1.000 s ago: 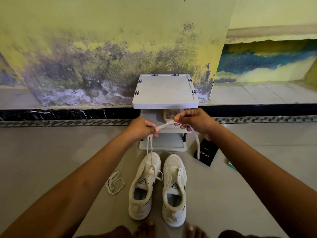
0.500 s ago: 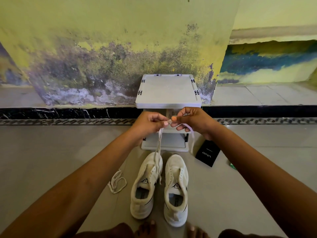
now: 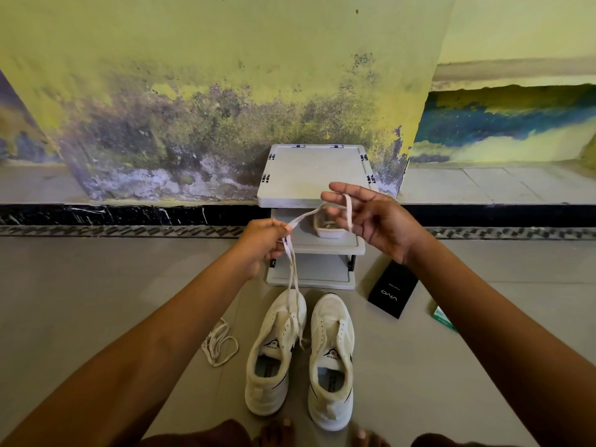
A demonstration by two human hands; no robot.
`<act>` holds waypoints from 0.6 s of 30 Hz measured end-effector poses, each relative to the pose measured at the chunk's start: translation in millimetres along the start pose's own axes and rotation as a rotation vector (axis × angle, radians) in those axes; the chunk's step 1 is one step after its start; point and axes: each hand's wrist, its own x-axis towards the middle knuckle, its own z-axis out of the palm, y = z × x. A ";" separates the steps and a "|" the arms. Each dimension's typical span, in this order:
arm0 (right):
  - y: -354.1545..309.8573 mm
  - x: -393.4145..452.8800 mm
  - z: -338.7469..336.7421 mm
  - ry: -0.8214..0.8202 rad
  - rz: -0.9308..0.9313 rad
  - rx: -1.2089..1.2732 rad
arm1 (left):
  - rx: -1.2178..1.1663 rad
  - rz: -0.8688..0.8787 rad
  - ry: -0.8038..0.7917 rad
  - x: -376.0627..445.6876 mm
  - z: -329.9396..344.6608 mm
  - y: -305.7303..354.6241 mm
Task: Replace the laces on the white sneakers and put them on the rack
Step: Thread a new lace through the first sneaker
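Two white sneakers stand side by side on the floor, toes toward the grey rack (image 3: 314, 175). A white lace (image 3: 292, 272) rises from the left sneaker (image 3: 274, 356). My left hand (image 3: 263, 245) pinches its two strands above that shoe. One strand runs on to my right hand (image 3: 371, 221), which holds it between thumb and fingers with the end draped over the fingers. The right sneaker (image 3: 332, 359) has no lace in its eyelets.
A loose white lace (image 3: 219, 343) lies coiled on the floor left of the shoes. A black box (image 3: 392, 290) and a green packet (image 3: 443, 317) lie to the right. A small white tray (image 3: 329, 225) sits on the rack's middle shelf. My toes (image 3: 280, 430) show at the bottom.
My hands were together in front of the rack half a second ago. They have moved apart, the right hand up and to the right, stretching the lace between them.
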 end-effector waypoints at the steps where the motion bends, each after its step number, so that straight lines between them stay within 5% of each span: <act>1: 2.2 0.7 -0.5 0.046 -0.029 -0.112 | -0.015 0.003 -0.015 -0.2 -0.6 0.0; 8: 14.4 2.9 1.5 0.410 -0.152 -0.583 | -0.146 0.005 -0.021 -0.7 -3.4 -2.0; 18: 9.8 3.8 11.4 0.325 0.077 -0.243 | -0.142 0.078 -0.021 -0.2 -3.2 -0.6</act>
